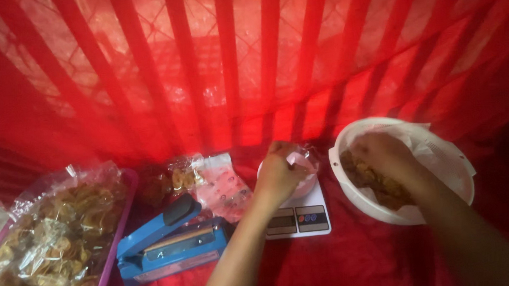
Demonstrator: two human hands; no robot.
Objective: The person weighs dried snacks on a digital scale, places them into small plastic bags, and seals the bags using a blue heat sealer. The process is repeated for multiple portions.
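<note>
The red cloth (358,261) in front, between the two forearms, lies bare, and a hand could pass there. Farther back the row is crowded: the tray (127,188) of bagged chips at far left, the blue sealer (168,238) just beside it, the scale (298,217) in the middle, the white basket (447,165) to the right. A pink packet (225,187) blocks the gap between sealer and scale. The curtain (231,61) closes off the rear.

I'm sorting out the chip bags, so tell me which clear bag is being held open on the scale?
The clear bag in the left hand, sitting on the white scale. The others lie sealed in the pink tray far left.
</note>
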